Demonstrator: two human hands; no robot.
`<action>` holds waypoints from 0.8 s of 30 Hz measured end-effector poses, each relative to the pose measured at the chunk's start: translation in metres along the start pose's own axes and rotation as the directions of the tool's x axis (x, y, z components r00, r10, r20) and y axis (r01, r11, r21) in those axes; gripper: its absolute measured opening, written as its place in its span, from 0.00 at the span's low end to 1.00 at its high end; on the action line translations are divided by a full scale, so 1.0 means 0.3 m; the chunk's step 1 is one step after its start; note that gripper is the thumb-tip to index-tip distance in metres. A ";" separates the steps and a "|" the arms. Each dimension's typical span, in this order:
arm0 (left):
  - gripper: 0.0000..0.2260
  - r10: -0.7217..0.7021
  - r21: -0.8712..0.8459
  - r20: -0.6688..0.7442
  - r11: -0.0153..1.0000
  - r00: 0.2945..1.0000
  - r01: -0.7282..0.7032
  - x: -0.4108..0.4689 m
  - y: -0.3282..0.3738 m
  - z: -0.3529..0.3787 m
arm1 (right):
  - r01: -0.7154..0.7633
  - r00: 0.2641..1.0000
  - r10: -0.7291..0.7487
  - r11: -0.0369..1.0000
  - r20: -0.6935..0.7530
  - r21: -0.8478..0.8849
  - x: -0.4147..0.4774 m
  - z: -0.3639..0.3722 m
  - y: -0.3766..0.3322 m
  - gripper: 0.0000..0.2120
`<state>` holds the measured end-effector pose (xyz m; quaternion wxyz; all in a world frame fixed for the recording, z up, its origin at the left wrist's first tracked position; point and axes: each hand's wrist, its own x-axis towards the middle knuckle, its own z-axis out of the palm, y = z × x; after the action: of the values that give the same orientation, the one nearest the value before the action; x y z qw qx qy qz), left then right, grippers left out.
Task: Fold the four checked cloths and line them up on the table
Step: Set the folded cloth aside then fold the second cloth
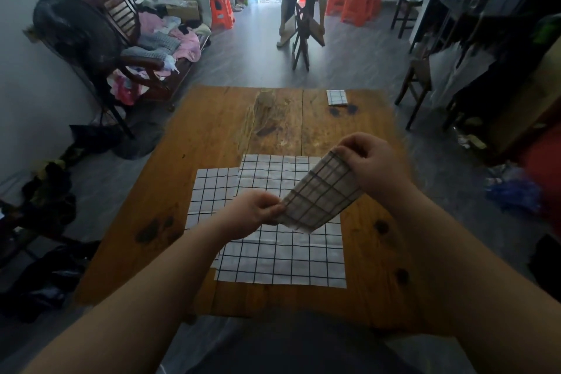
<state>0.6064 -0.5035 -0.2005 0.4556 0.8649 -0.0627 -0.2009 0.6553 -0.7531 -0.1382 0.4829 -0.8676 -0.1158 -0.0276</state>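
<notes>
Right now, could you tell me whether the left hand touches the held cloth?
Touching: the head view shows the left hand pinching the near end of the held cloth.

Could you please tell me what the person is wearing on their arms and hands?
Nothing that shows: the left hand and right hand are bare, with no gloves, watch or visible rings, and both forearms are uncovered, with no sleeves in view.

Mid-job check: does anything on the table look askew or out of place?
Nothing spilled or torn. The two unfolded cloths overlap with edges offset: the left cloth juts out beside the bigger cloth. The folded cloth sits alone at the table's far right edge. The left hand and right hand pinch a fourth cloth, folded, in the air.
</notes>
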 end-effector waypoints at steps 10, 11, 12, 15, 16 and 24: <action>0.09 0.056 -0.094 0.026 0.994 0.998 -0.053 0.030 0.127 -0.047 | -0.013 0.999 0.013 1.000 0.039 0.001 0.013 0.014 -0.014 0.05; 0.08 0.073 -0.108 0.011 0.992 0.997 -0.071 0.038 0.148 -0.047 | -0.007 0.999 0.008 1.000 0.045 -0.013 0.014 0.016 -0.019 0.04; 0.07 0.092 -0.096 -0.010 0.991 0.996 -0.092 0.045 0.165 -0.046 | -0.004 0.999 0.005 1.000 0.047 -0.014 0.018 0.017 -0.023 0.04; 0.04 0.113 -0.033 -0.067 0.993 0.991 -0.116 0.054 0.188 -0.039 | -0.002 0.999 0.001 1.000 0.041 0.022 0.030 0.017 -0.030 0.04; 0.04 0.111 -0.029 -0.082 0.993 0.990 -0.114 0.052 0.188 -0.040 | 0.005 0.999 -0.006 1.000 0.037 0.014 0.033 0.014 -0.031 0.04; 0.08 -0.047 -0.534 -0.116 0.845 0.992 -0.023 -0.004 0.110 -0.103 | -0.228 0.971 0.193 0.923 0.142 0.309 0.038 0.022 0.035 0.14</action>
<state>0.6203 -0.4987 -0.1576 0.6801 0.7152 0.0297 -0.1587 0.6684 -0.7507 -0.1486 0.6114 -0.7844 -0.0509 0.0909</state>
